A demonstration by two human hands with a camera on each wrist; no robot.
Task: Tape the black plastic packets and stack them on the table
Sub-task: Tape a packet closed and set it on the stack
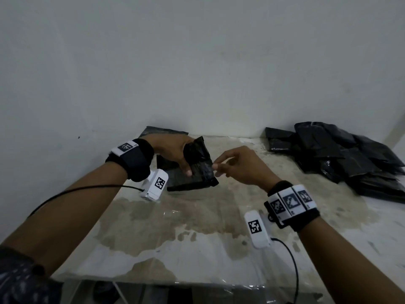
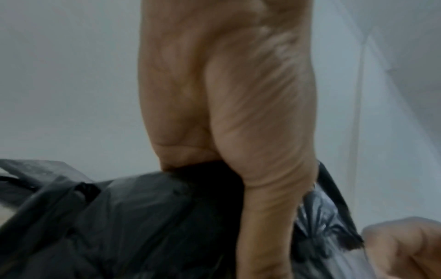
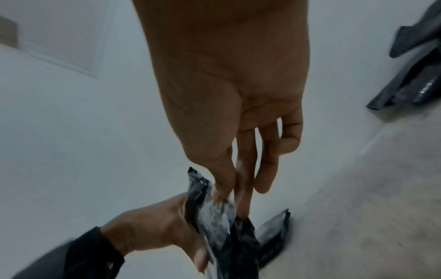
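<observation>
Midair, black packet [image 1: 195,165] in left hand's [image 1: 173,152] curled grip, right hand [image 1: 238,165] pinching seemingly clear tape.

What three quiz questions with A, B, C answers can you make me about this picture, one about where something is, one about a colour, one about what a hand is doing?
1. Where does the big pile of packets lie?
A. on the table's far right
B. on the floor
C. in a box

2. What colour is the packet being held?
A. red
B. black
C. yellow

3. What is the left hand doing?
A. lying flat on the table
B. pointing at the wall
C. gripping the packet

Answers:
1 A, the pile sits on the tabletop at the far right, near the wall.
2 B, its plastic is black and shiny.
3 C, its fingers and thumb wrap round the packet, while the right hand pinches at the packet's edge.
</observation>
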